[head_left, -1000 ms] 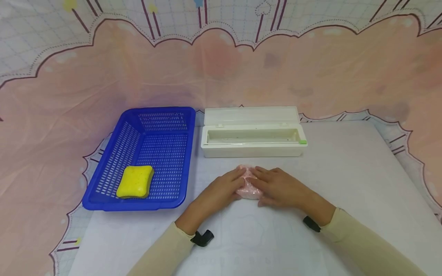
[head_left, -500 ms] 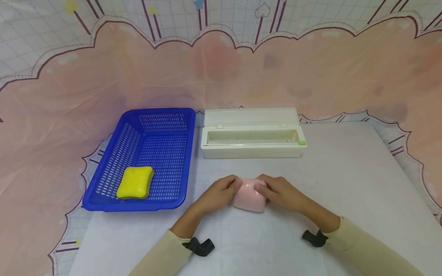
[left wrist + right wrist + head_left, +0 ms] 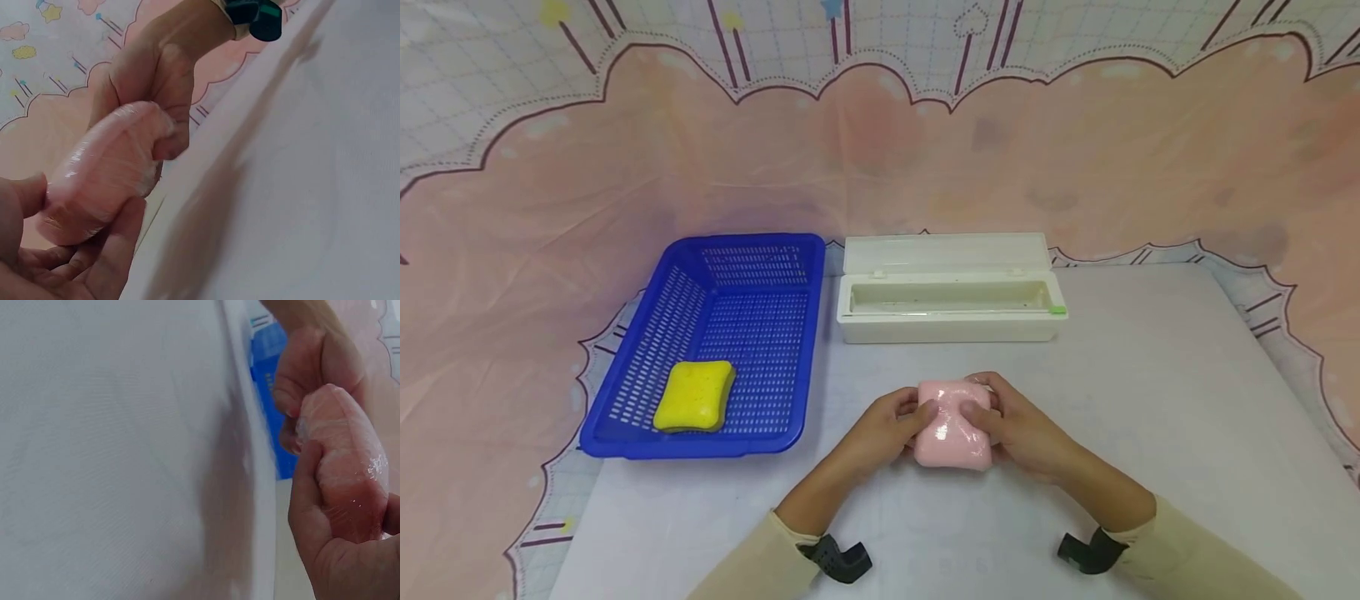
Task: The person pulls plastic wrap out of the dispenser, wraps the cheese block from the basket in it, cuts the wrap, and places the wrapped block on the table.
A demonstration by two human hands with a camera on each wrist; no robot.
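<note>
A pink sponge-like block (image 3: 953,442) wrapped in shiny clear film is held up between both hands above the white tabletop. My left hand (image 3: 883,433) grips its left edge, thumb on the front face and fingers behind. On the opposite edge my right hand (image 3: 1022,429) holds it the same way. In the left wrist view, the wrapped block (image 3: 103,169) shows side-on, with film creased along its side. The right wrist view shows gathered film at the end of the block (image 3: 347,462) near the left hand.
Behind the hands stands a white cling film dispenser box (image 3: 951,327) with its lid raised. To the left, a blue plastic basket (image 3: 808,367) holds a yellow sponge (image 3: 694,396). A patterned cloth (image 3: 880,158) hangs at the back.
Both hands were lying over the block on the table. They have picked it up, drawn it nearer, and tilted it so its smooth face shows. Basket and dispenser are unmoved.
</note>
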